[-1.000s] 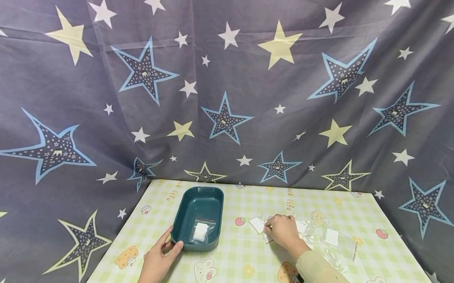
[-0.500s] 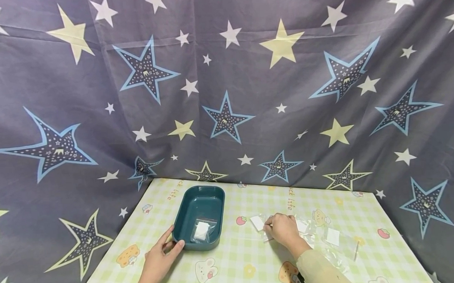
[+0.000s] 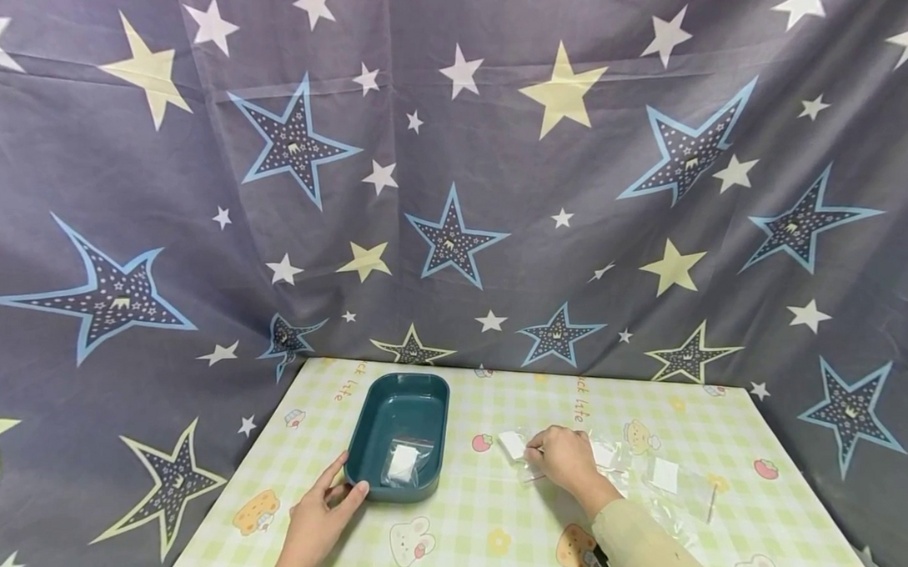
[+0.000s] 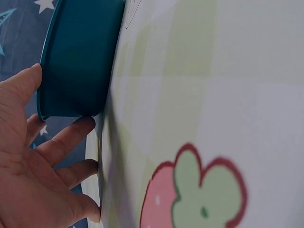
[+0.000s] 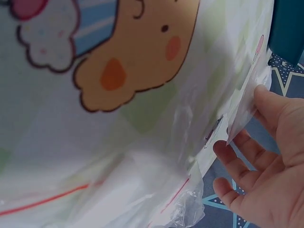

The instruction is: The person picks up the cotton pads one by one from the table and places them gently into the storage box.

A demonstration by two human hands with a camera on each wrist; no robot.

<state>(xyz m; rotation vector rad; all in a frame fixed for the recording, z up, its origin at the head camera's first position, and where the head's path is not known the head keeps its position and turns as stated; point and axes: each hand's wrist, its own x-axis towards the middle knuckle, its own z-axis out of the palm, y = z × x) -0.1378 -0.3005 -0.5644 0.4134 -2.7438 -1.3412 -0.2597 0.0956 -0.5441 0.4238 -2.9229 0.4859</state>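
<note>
My left hand (image 3: pixel 317 518) holds the near left corner of a dark teal plastic tray (image 3: pixel 362 437), thumb on one side and fingers on the other. In the left wrist view, the fingertips touch the tray's outer wall (image 4: pixel 80 61). Inside the tray lies a small clear zip bag (image 3: pixel 404 464) with a white square in it. My right hand (image 3: pixel 567 459) pinches the edge of another zip bag (image 3: pixel 512 445) with a white square inside, just above the table. The right wrist view shows this bag (image 5: pixel 244 107) between thumb and fingers, standing tilted off the cloth.
Several more clear zip bags lie right of my right hand, among them one with a white square (image 3: pixel 663 475). A checked tablecloth (image 3: pixel 463 533) covers the table. A dark star-patterned curtain (image 3: pixel 449 150) hangs along its back and sides.
The bag in my right hand has tilted and shifted slightly, with its white square turned a little. My left hand and the tray have stayed in place.
</note>
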